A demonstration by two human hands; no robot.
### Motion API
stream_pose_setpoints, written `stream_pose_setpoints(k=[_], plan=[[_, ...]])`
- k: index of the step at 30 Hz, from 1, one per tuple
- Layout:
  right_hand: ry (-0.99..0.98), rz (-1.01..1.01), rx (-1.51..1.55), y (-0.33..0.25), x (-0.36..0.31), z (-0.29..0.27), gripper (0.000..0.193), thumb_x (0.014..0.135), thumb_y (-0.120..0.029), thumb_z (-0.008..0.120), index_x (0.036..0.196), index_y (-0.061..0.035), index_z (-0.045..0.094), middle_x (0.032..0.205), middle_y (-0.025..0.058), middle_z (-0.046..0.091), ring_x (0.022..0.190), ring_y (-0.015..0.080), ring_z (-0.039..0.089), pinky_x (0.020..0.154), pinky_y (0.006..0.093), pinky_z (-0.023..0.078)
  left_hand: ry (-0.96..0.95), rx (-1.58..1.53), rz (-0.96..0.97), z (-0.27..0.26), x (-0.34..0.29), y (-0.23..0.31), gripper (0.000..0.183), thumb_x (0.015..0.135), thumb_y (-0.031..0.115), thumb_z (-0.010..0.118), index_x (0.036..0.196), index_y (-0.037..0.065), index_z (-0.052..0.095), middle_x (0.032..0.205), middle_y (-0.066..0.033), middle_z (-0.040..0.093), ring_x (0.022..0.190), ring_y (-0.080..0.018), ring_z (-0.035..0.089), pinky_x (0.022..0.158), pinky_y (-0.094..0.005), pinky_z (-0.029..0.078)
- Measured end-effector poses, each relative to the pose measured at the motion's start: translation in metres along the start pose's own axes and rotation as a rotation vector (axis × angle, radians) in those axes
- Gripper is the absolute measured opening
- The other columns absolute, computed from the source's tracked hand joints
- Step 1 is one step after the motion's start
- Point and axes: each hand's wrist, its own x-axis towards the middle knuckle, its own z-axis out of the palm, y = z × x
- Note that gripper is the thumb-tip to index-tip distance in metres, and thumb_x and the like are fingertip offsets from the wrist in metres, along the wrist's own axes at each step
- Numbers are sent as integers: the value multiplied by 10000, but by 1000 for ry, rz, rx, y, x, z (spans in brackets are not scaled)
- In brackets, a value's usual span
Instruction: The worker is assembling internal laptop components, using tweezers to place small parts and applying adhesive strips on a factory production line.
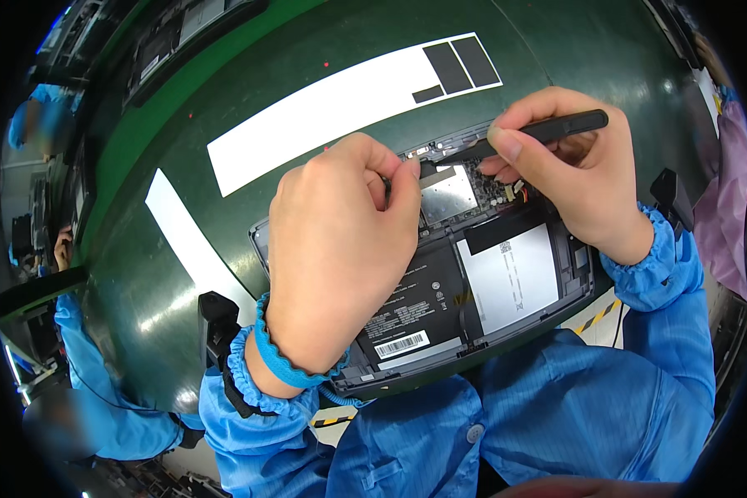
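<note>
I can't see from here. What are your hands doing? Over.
Left hand pinching a small part on the open laptop. Right hand holds black tool, tip at the board. Nothing in the way.

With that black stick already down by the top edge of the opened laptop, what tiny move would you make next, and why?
Probably a gentle press or pry with the black tool. Its tip already sits at the upper edge of the opened laptop, beside the silver shield, and the right hand grips it like a pen. The left hand pinches something small right next to the tip, seemingly steadying it.
</note>
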Motion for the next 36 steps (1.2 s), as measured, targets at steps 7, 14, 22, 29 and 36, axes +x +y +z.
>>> stream_pose_setpoints(k=[7,14,22,29,36], plan=[[14,59,9,-4,-2,1,129,863,-48,695,934,50,652,823,81,682,772,105,678,686,209,550,38,29,33,2,-1,1,159,841,88,698,761,-33,634,485,35,429,461,-30,344,435,-242,251],[-1,59,6,-3,-2,0,125,863,-47,695,932,47,651,822,81,682,765,100,671,668,203,538,27,40,14,2,0,3,164,835,99,704,759,-34,645,478,34,413,454,-36,335,433,-249,251],[6,9,17,1,-3,-1,116,865,-38,692,932,48,651,812,65,672,751,86,654,661,200,531,2,62,32,0,2,6,189,828,115,720,749,-41,647,482,23,445,442,-40,361,425,-250,261],[-18,-1,24,2,-1,-3,97,869,-32,685,917,47,655,793,65,669,714,83,637,632,200,522,-98,89,-98,-6,16,10,244,804,163,760,731,-45,656,535,-53,599,468,-78,540,435,-245,400],[-37,-155,-75,9,1,-4,142,857,-80,692,899,53,669,760,91,681,689,94,642,622,234,530,-204,30,-264,-13,26,19,275,799,173,779,700,-42,638,577,-82,628,492,-115,610,454,-231,459]])
